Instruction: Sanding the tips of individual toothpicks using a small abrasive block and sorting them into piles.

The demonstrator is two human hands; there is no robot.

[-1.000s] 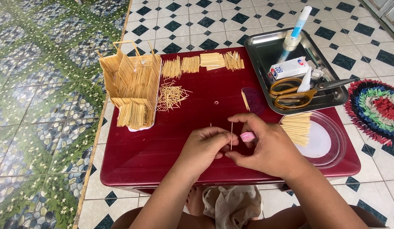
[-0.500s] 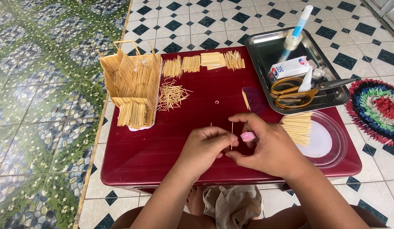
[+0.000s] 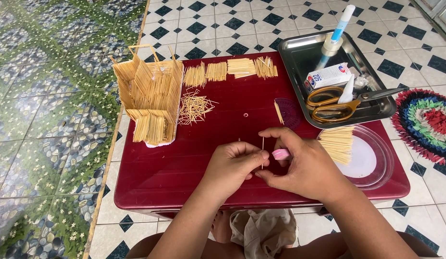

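A: Red tabletop (image 3: 194, 163) first: glossy, smooth, low over tiled floor (image 3: 55, 96).

B: Then stick house (image 3: 148, 98), upper left on tabletop. Pale wood, ribbed walls of glued sticks, open top. Probably brittle at seams.

A: Steel tray (image 3: 300, 52) at tabletop's upper right corner, shiny, with scissors (image 3: 336, 103), small box (image 3: 328, 76), glue tube (image 3: 334, 36). Clear round lid (image 3: 376, 160) just below tray, a sheaf of sticks (image 3: 337, 144) across it.

B: Four neat bundles (image 3: 230, 71) along tabletop's far edge; loose heap (image 3: 195, 106) just beside house.

A: Near tabletop's front edge, middle: left hand (image 3: 232, 165) with fingertips pressed together, pinching stick (image 3: 262, 152) upright. Right hand (image 3: 304, 165) closed too, pinching same stick low down, pink cutter (image 3: 281, 154) tucked against fingers.

B: Stick: very thin, straight, stiff, feather-light, dry wood. Likely to snap under bending, likely to roll or slip from a loose pinch.

A: Best held close to working point, both ends braced, gentle pressure only.

B: Cloth (image 3: 264, 230) below tabletop's front edge, soft and crumpled.
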